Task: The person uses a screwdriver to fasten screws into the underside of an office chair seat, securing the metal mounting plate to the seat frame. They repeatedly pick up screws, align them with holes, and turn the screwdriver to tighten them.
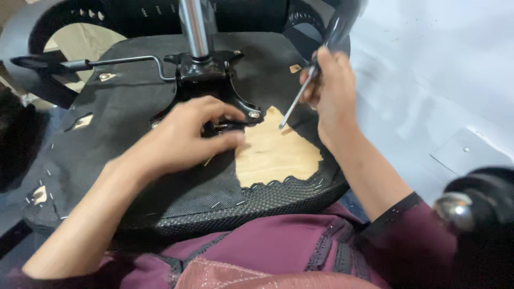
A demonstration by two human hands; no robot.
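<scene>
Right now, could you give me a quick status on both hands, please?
Left hand pinching black fabric. Right hand holds screwdriver, tip at exposed wood. Staples along the edge.

No packages, labels, signs or screens anywhere in view.

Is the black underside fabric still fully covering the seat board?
No, the black fabric is peeled back; bare wood shows beside the left hand.

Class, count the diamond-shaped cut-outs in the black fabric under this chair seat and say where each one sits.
4: one beside the lever, one at the left middle, one at the lower left corner, one near the screwdriver. The hands may hide others.
</scene>
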